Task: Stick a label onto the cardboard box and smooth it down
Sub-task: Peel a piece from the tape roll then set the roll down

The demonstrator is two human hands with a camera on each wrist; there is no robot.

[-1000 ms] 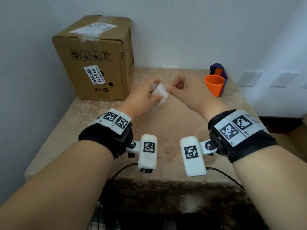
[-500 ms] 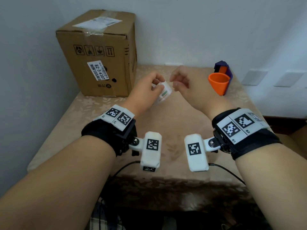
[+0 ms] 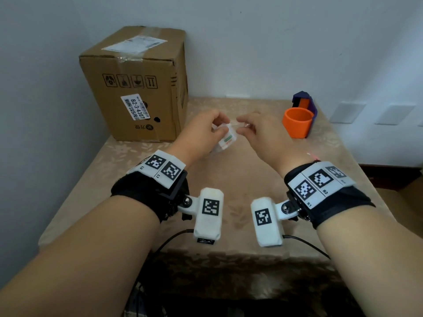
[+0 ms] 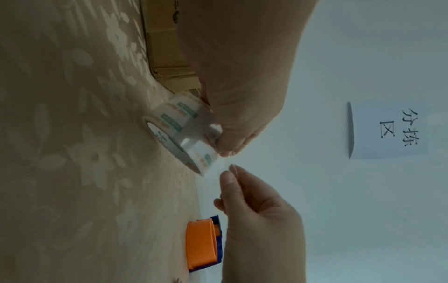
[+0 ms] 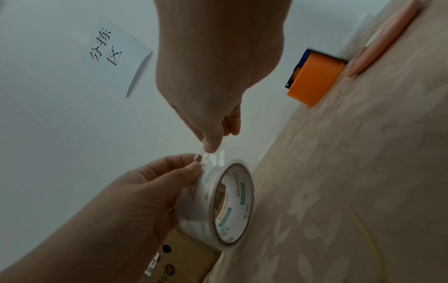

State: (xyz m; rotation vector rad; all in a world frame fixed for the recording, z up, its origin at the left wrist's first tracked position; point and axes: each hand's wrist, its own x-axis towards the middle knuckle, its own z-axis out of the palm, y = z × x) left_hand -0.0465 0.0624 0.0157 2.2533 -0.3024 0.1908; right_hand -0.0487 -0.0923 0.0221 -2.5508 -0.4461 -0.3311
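A brown cardboard box (image 3: 142, 85) stands at the table's back left corner, taped on top, with a white printed label (image 3: 135, 107) on its front face. My left hand (image 3: 206, 131) grips a roll of clear tape (image 3: 225, 140) above the table's middle; the roll (image 5: 223, 206) shows its white core with green print. My right hand (image 3: 248, 128) pinches the clear free end of the tape (image 5: 211, 155) between thumb and forefinger, just beside the roll. In the left wrist view the roll (image 4: 184, 130) sits under my left fingers, with the right fingertips (image 4: 227, 176) close below.
An orange cup (image 3: 297, 122) stands at the table's back right, with a purple and orange holder (image 3: 304, 102) behind it. The beige patterned tablecloth (image 3: 229, 179) covers the table. A paper sign (image 4: 385, 132) hangs on the wall. Cables trail off the front edge.
Both hands have lifted slightly and drawn near each other. My left hand has turned the roll, and my right fingers have taken the tape's free end.
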